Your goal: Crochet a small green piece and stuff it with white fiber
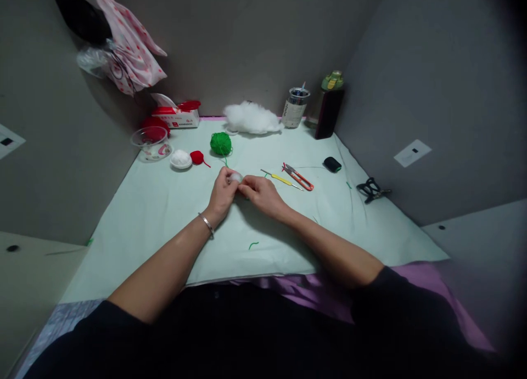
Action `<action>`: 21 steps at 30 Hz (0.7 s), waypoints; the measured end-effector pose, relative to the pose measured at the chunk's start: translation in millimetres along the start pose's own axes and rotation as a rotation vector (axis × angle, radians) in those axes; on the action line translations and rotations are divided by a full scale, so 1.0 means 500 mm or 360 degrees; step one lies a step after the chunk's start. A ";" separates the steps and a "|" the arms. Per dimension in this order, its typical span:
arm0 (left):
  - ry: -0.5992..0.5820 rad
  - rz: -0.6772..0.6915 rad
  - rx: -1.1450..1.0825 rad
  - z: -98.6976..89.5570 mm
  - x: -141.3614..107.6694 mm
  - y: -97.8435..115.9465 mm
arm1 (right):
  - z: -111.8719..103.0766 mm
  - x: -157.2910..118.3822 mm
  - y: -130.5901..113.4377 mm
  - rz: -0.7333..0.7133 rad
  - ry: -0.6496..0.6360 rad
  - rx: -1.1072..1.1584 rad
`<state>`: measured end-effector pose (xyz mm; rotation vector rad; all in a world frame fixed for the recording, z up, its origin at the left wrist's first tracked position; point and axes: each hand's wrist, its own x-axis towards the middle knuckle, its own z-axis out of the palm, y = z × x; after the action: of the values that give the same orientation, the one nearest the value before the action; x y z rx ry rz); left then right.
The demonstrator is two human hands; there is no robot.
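Note:
Close together over the middle of the table, both hands meet at a small white, soft-looking piece (235, 177) with a bit of green at its edge. My left hand (223, 192) is closed around its left side. The fingers of my right hand (263, 194) are pinched at its right edge; what lies between them is hidden. Green yarn runs from a green yarn ball (221, 143) down to my left hand. Right of the hands lie a yellow-handled crochet hook (281, 179) and orange thread snips (300, 177).
White stuffing (252, 118) lies at the back, beside a pen jar (296, 108) and a bottle (332, 81). A white yarn ball (181, 159), red yarn ball (197, 157) and clear tub (152, 147) are at left. A black case (332, 164) and claw clip (370, 190) are at right.

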<state>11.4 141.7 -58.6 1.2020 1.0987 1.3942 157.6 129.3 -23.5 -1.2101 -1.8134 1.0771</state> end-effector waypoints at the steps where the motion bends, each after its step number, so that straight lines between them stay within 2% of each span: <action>1: 0.0005 0.0039 0.0029 0.000 -0.001 -0.001 | 0.000 0.004 0.005 0.0016 -0.0034 0.0051; 5: -0.0031 0.0153 0.0080 0.001 -0.010 -0.001 | -0.012 0.021 0.024 0.0087 -0.0150 0.0241; 9: -0.0106 0.0189 0.0065 0.001 -0.015 0.003 | -0.026 0.028 0.030 0.0058 -0.0133 0.0305; 14: -0.0219 0.0055 -0.0085 -0.004 -0.012 0.024 | -0.034 0.033 0.033 -0.0014 -0.0017 0.0242; 21: -0.0334 -0.0103 -0.0240 -0.013 -0.005 0.044 | -0.034 0.029 0.044 -0.0024 0.0034 0.0101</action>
<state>3.0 135.7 -37.9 1.1639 0.8639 1.2472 175.7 152.0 -34.8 -1.1647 -1.7568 1.1010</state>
